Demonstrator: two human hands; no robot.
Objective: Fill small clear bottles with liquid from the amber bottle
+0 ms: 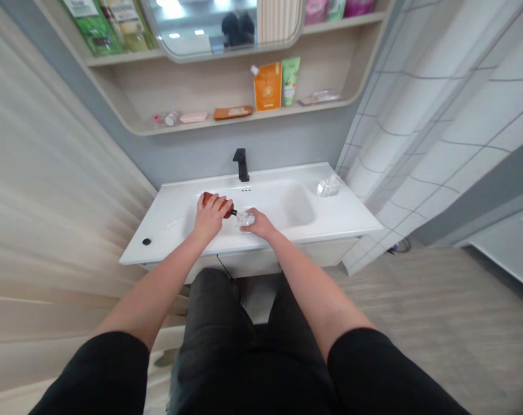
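While our left hand [209, 218] grips a reddish-brown bottle [224, 209], we hold it tilted right.
Our right hand [260, 224] clasps a clear container [244, 219].

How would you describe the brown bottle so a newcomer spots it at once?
Find the white basin below the black faucet. Over it, the left grip holds a tilted bottle. Its reddish-brown body sets it apart from the clear container in the right grip.
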